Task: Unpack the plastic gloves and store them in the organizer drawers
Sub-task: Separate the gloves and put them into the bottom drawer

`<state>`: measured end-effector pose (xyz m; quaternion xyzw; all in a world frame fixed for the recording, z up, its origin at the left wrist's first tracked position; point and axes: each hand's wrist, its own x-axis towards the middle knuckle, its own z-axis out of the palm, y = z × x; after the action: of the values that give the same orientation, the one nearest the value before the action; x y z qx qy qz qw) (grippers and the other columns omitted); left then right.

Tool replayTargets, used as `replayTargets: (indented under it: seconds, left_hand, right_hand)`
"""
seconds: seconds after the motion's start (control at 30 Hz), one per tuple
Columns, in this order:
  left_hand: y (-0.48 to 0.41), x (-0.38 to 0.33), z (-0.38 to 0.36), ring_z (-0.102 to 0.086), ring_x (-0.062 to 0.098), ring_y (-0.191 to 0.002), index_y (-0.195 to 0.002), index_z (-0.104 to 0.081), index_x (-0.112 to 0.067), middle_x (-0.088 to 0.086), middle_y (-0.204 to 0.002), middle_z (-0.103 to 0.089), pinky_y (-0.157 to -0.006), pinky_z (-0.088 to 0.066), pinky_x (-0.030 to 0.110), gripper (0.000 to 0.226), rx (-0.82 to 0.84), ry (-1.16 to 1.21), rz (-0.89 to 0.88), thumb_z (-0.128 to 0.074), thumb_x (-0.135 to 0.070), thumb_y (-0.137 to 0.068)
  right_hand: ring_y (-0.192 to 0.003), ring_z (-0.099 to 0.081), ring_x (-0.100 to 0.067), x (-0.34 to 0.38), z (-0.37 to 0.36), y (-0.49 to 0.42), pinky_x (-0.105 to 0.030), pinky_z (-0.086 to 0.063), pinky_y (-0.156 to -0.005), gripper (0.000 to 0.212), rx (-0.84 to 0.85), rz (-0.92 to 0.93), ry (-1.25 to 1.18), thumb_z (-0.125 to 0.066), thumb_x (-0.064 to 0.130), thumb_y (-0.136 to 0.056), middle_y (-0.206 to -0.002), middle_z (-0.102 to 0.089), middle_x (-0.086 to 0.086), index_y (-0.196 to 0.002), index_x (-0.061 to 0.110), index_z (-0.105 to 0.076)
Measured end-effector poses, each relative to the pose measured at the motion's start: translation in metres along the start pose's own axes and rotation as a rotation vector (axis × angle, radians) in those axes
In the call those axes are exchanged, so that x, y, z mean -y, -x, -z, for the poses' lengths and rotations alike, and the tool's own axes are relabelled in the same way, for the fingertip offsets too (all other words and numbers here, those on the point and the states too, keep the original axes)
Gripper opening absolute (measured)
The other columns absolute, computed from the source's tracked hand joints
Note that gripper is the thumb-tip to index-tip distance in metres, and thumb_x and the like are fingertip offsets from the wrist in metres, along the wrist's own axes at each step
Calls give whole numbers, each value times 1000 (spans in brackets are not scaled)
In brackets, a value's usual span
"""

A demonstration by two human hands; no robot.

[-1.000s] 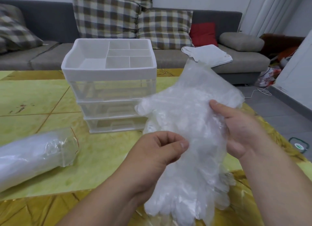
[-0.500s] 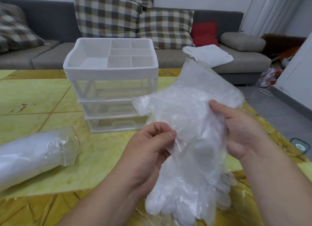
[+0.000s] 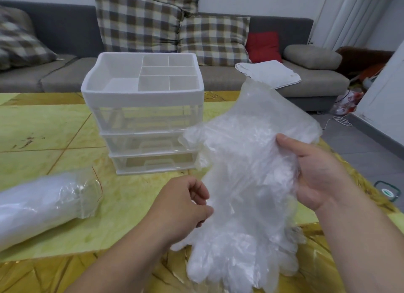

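right hand [image 3: 314, 174] grips glove bundle [image 3: 244, 183], right of organizer [image 3: 142, 100]. left hand [image 3: 185, 207] slid lower on its edge, fingers curled, pinch unclear. likely peeling wrapper; drawers [image 3: 153, 144] shut.

The right hand [image 3: 314, 172] shows only thumb and palm; its fingers are hidden behind the bag of gloves [image 3: 244, 183]. Whether the left hand [image 3: 185, 207] pinches the bag's edge or only touches it cannot be told. The bag covers the organizer's [image 3: 142, 100] lower right front corner. The roll of gloves [image 3: 43, 207] on the table [image 3: 43, 128] is cut off by the picture's left edge. Both forearms run out at the bottom.
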<state>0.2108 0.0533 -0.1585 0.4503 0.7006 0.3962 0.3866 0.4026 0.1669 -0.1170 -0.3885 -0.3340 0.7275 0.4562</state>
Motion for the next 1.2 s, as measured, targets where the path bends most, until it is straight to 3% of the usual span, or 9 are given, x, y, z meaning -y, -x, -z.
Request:
replayTargets:
  seconds: [0.1,0.2,0.33,0.4,0.57,0.67,0.77,1.03,1.2]
  left_hand:
    - [-5,-3,21,-62,12,-65,-88,-67,-22,1,-89,-68,-64,-56,33,29,-46,-161,-22,-84,-7,-70]
    - [-14,-11,43,-61,14,-75,-93,-67,-19,9,-94,-68,-73,-52,33,22,-295,77,-187,-80,-9,-79]
    - [-11,-25,59,-67,8,-93,-107,-68,-24,-5,-102,-72,-78,-51,19,36,-394,366,-352,-68,-48,-81]
    - [-7,-27,62,-70,11,-95,-109,-69,-20,-5,-103,-75,-74,-56,20,48,-287,521,-302,-52,-54,-80]
    - [-16,-7,64,-62,37,-120,-131,-63,-6,19,-130,-64,-104,-46,49,83,364,733,121,-34,-71,-88]
    - [-21,9,56,-68,28,-111,-123,-70,-10,15,-126,-68,-96,-55,40,64,474,561,189,-52,-62,-89]
    - [-24,15,47,-68,29,-111,-115,-74,-14,9,-118,-73,-104,-49,52,57,374,350,217,-85,-48,-71]
    - [-18,13,19,-73,39,-89,-95,-76,-4,18,-94,-76,-83,-57,58,12,210,140,206,-73,-3,-84]
    - [-20,14,19,-74,36,-85,-96,-76,-7,15,-91,-77,-79,-60,53,13,208,120,167,-72,-4,-83]
  right_hand:
    - [-103,-72,-31,2,1,3,-47,-61,-77,49,49,-9,-3,-68,18,-75,-115,-72,-16,-121,1,-66]
    - [-107,-70,-31,5,0,11,-46,-60,-79,48,157,-38,5,-63,18,-79,-119,-71,-16,-125,3,-65]
    - [-102,-72,-31,8,-7,22,-47,-61,-73,49,349,-143,-47,-70,20,-67,-117,-71,-17,-113,4,-74]
    - [-97,-73,-33,4,-8,20,-45,-61,-69,49,332,-192,28,-75,18,-62,-115,-71,-20,-109,1,-75]
    - [-86,-74,-36,-17,-6,3,-47,-62,-75,40,105,-202,372,-71,9,-76,-102,-73,-26,-110,-11,-67]
    - [-89,-72,-41,-23,-2,-2,-55,-57,-87,24,83,-200,542,-71,4,-84,-97,-74,-26,-104,-9,-69]
    - [-79,-73,-36,-29,2,-5,-44,-60,-72,13,98,-193,626,-71,3,-85,-90,-74,-24,-95,-5,-71]
    - [-101,-71,-34,-36,6,-12,-51,-52,-98,34,151,-214,737,-76,25,-84,-105,-75,-14,-110,4,-71]
    - [-87,-73,-40,-38,9,-14,-49,-58,-82,12,128,-186,817,-67,7,-91,-95,-75,-22,-97,-1,-73]
